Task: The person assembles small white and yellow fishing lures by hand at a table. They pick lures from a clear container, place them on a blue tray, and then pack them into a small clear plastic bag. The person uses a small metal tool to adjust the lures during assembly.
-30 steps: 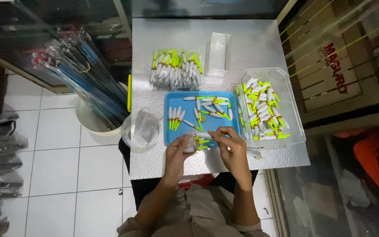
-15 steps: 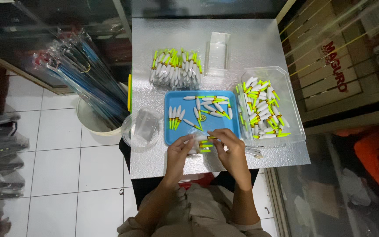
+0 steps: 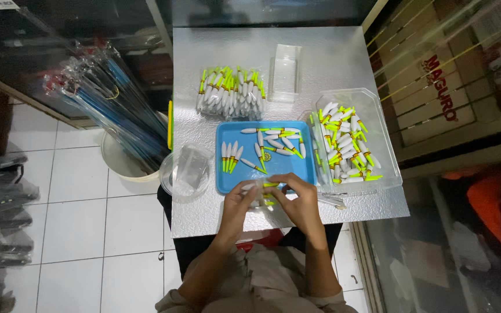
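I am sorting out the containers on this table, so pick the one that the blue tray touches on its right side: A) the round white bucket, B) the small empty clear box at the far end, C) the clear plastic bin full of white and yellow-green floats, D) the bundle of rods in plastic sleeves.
C: the blue tray lies edge to edge with the clear plastic bin heaped with floats, on its right.
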